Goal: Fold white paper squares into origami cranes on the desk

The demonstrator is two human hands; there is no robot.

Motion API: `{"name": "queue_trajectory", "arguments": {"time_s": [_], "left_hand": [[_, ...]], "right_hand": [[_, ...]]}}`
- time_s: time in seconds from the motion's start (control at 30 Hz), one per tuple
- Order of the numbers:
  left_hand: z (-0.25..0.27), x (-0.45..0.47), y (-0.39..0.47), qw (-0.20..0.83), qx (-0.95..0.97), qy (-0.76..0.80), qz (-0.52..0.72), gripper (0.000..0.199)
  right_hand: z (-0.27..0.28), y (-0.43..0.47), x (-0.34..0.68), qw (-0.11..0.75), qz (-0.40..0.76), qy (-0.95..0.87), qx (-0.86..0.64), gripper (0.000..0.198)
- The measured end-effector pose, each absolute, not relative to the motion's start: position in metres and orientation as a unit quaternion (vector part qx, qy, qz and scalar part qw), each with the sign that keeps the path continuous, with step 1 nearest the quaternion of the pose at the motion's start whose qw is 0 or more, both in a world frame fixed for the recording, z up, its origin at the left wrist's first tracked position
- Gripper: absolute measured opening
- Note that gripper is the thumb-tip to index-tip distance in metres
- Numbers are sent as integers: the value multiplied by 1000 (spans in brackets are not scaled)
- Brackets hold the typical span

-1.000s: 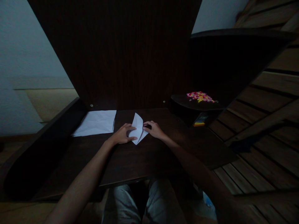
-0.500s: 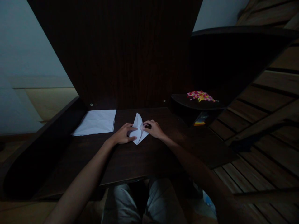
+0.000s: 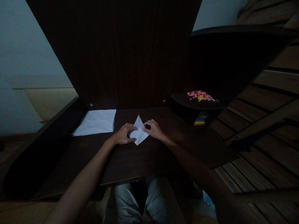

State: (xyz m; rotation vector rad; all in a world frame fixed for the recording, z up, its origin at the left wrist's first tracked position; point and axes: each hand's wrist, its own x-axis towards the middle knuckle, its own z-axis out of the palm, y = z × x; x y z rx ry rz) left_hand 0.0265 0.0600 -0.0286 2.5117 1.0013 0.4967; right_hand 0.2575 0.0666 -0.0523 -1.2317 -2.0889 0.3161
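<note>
A folded piece of white paper (image 3: pixel 139 137) lies on the dark wooden desk, its tall point facing away from me and a shorter one towards me. Creases run down its middle. My left hand (image 3: pixel 123 133) holds its left side, index finger near the centre and thumb lower down, with a gap between them. On the opposite side, my right hand (image 3: pixel 153 129) has thumb and fingers curled together at the paper's right edge. The undersides of the fingers are hidden.
A stack of white paper sheets (image 3: pixel 98 121) rests at the left of the desk (image 3: pixel 144 161). To the right, a low corner shelf (image 3: pixel 182 101) bears a heap of small pink, red and yellow pieces (image 3: pixel 201 95). A tall dark panel (image 3: pixel 130 56) rises behind.
The raised upper part of the paper now lies flatter, with a straight-sided point. Both hands have stayed almost in place, the right fingertips shifting slightly.
</note>
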Motion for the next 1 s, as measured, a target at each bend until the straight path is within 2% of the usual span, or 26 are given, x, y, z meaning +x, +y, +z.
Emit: {"name": "queue_trajectory", "arguments": {"time_s": [0.27, 0.5, 0.7, 1.0], "left_hand": [[-29, 25, 61, 193, 897, 354, 182, 53], [-30, 24, 61, 189, 895, 362, 180, 54], [-34, 27, 62, 172, 893, 370, 190, 53], [-38, 27, 64, 152, 892, 379, 196, 53]], "right_hand": [[-51, 63, 254, 305, 104, -812, -487, 12], [-47, 60, 255, 280, 118, -819, -486, 37], [-43, 56, 252, 267, 123, -809, -510, 48], [-42, 53, 250, 251, 126, -806, -520, 90]]}}
